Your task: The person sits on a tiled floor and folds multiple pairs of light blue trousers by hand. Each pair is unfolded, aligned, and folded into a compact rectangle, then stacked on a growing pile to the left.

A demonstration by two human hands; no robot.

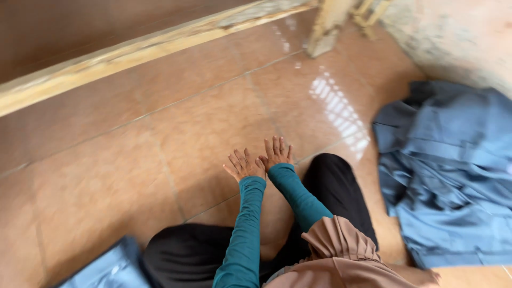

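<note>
Hands, two of them, lie flat on the tiled floor at the centre of the frame, side by side and nearly touching at the thumbs. The left hand sits a little lower in the frame, the right hand a little higher; both have their fingers spread and open, palms down, holding nothing. Two teal sleeves run from the wrists down toward the bottom edge: the left sleeve nearly straight, the right sleeve slanting to the lower right.

Two black-clad knees flank the arms, one at lower centre-left and one just right of the right sleeve. A gathered fold of brown cloth hangs at the bottom centre-right.

Two lots of blue-grey fabric show. The big crumpled pile fills the right side of the frame, well apart from the hands; a smaller piece pokes in at the lower left corner, just beside the knee there.

One pale wooden beam crosses the upper left on a slant. A rough plastered wall takes the upper right corner. A patch of reflected light glints on the tiles above the right hand.
</note>
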